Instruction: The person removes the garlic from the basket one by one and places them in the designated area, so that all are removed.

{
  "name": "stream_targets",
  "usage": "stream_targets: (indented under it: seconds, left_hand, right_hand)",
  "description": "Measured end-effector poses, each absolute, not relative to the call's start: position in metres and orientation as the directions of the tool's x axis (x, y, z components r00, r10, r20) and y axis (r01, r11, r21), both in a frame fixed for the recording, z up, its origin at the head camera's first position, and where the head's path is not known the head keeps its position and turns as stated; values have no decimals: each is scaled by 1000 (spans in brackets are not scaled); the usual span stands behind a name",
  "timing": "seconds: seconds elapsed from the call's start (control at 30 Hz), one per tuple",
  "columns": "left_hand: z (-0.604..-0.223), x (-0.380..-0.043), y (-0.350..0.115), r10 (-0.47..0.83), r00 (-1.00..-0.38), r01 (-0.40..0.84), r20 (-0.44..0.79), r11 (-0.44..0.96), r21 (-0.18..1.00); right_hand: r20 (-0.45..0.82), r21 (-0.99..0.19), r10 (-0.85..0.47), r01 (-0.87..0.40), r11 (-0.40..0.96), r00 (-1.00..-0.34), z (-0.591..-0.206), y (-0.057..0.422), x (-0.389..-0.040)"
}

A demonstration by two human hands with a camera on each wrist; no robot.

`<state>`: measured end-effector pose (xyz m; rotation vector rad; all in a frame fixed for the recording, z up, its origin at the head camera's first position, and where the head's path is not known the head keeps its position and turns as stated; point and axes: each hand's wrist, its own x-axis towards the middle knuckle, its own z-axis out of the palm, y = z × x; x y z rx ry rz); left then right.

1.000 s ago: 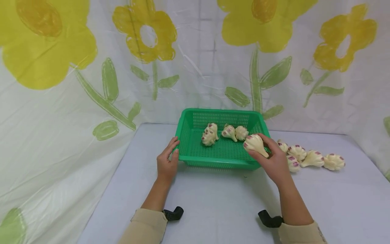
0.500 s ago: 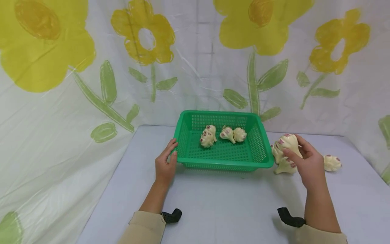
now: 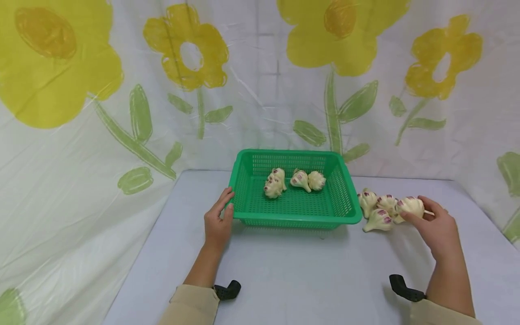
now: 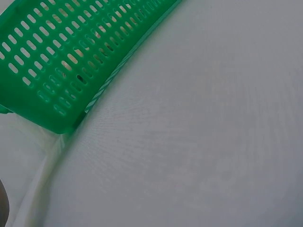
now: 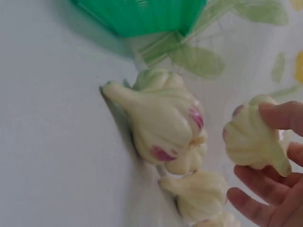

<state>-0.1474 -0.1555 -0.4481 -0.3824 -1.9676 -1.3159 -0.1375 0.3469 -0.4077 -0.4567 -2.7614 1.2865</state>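
Observation:
My right hand (image 3: 442, 228) holds a garlic bulb (image 3: 411, 206) with purple streaks at the right of the head view. In the right wrist view, fingers and thumb grip that bulb (image 5: 253, 135) a little apart from the others. Several more bulbs, among them a front one (image 3: 378, 220), lie on the table just left of this hand. My left hand (image 3: 217, 225) rests against the left side of a green plastic basket (image 3: 296, 218), its fingers fairly straight. Inside the basket are several garlic bulbs (image 3: 300, 179). The left wrist view shows the basket's slotted wall (image 4: 47, 52), with hardly any hand visible.
A pale cloth covers the table (image 3: 292, 271). Behind it hangs a white curtain (image 3: 260, 104) with yellow flowers, close to the basket's back. Black devices (image 3: 228, 290) are strapped to both wrists.
My right hand has carried the garlic bulb from over the basket's right side rightward to the loose bulbs. The left hand stays at the basket. The head view has shifted slightly.

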Motion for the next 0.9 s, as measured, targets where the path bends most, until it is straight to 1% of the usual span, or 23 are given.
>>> stream_targets:
  seconds: [0.1,0.2,0.3,0.67,0.9]
  left_hand:
    - [-448,-147,-156,-144,-684,606,715,433,667]
    - [-448,-147,-156,-141,-672,619,727,433,656]
    - [-448,-147,-156,-139,-671,621,728,430,655]
    - [-449,-148,-157,-133,-667,626,733,434,648]
    - [-448,-147,-156,-130,-667,626,734,437,646]
  right_hand:
    - [-39,-701,229,190,688,-973,-413,352,-138]
    - [-33,-671,201,170,722,-979,-416,354,-139]
    - [-54,-657,208,191,729,-977,-416,356,-137]
    - [-211,-622,211,298,724,-954,-426,369,-138]
    - [-270,-605,203,330,725,-941,-431,368,-139]
